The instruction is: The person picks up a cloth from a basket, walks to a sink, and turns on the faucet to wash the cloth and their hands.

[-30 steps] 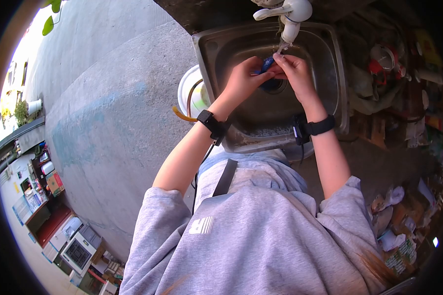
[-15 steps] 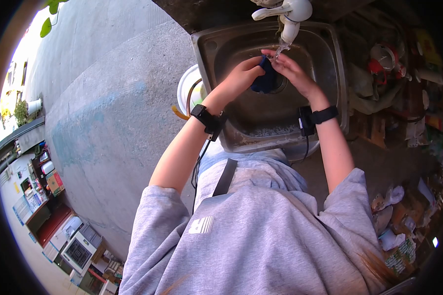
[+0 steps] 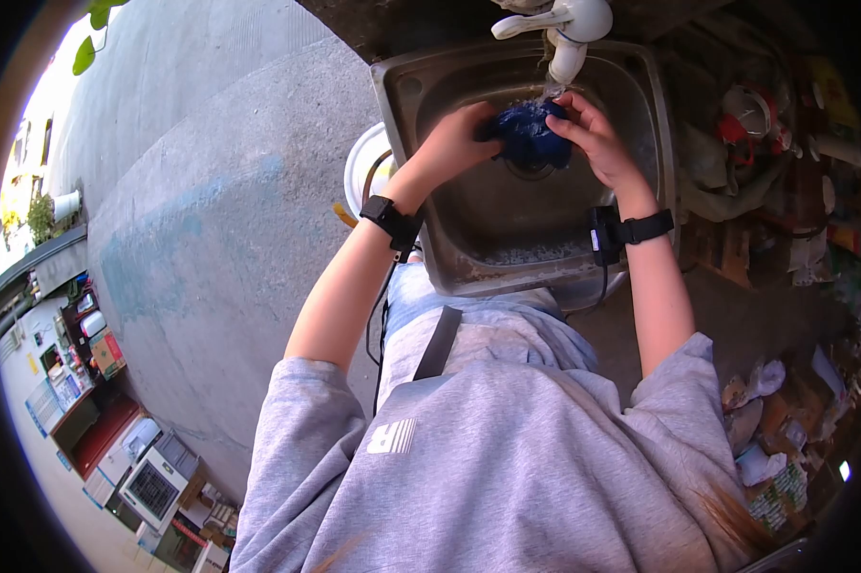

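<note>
A dark blue cloth (image 3: 533, 136) is stretched between my two hands under the running water of a white tap (image 3: 568, 57). My left hand (image 3: 461, 141) grips its left edge, with the fingers closed on it. On the other side my right hand (image 3: 591, 141) pinches the cloth between thumb and fingers. Water splashes over the top of the cloth. Below it lies the metal sink (image 3: 507, 234), whose round drain is partly hidden by the cloth.
A white bucket (image 3: 361, 172) stands left of the sink, with a hose beside it. Bags, cardboard and other litter (image 3: 765, 420) lie to the right. Concrete ground (image 3: 201, 220) stretches to the left. Each wrist wears a black strapped device with a cable.
My hands have moved apart, and the blue cloth, earlier bunched in my left hand, is now spread between them under the stream. My right hand has closed on its right side.
</note>
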`<state>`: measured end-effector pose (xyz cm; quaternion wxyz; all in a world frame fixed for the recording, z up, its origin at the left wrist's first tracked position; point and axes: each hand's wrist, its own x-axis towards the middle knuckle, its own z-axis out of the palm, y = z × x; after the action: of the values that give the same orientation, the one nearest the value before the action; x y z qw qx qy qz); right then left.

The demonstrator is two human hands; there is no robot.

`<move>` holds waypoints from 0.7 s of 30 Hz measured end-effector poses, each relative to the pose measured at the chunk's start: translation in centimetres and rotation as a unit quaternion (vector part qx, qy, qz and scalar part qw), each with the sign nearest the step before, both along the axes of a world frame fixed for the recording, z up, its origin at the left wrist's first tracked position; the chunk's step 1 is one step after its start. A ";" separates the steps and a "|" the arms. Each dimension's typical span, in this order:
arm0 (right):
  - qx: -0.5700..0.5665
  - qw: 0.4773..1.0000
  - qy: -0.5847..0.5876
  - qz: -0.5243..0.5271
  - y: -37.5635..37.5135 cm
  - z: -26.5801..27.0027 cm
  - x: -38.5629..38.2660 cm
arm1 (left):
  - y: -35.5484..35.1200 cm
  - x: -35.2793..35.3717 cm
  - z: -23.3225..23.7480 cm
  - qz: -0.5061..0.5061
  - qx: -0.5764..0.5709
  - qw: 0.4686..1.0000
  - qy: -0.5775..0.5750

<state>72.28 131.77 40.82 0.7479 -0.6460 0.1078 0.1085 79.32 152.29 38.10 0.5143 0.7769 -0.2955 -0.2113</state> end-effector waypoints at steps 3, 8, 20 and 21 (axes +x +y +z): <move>-0.014 1.000 -0.020 -0.009 0.2 0.1 0.1 | 0.2 0.0 -1.0 0.046 0.006 0.999 0.020; -0.080 0.994 -0.059 -0.036 -0.4 -1.0 -0.1 | 0.4 0.4 0.3 0.048 0.089 0.995 0.010; -0.325 0.939 -0.115 -0.007 -2.2 -0.3 -0.5 | 0.7 0.3 3.5 0.118 0.085 0.989 0.003; -0.325 0.939 -0.115 -0.005 -2.2 -0.4 -0.5 | 0.8 0.3 4.1 0.120 0.090 0.989 0.000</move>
<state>71.76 129.55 40.41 0.5052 -0.8613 0.0532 -0.0110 79.61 153.04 42.17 0.4638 0.8498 -0.1801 -0.1740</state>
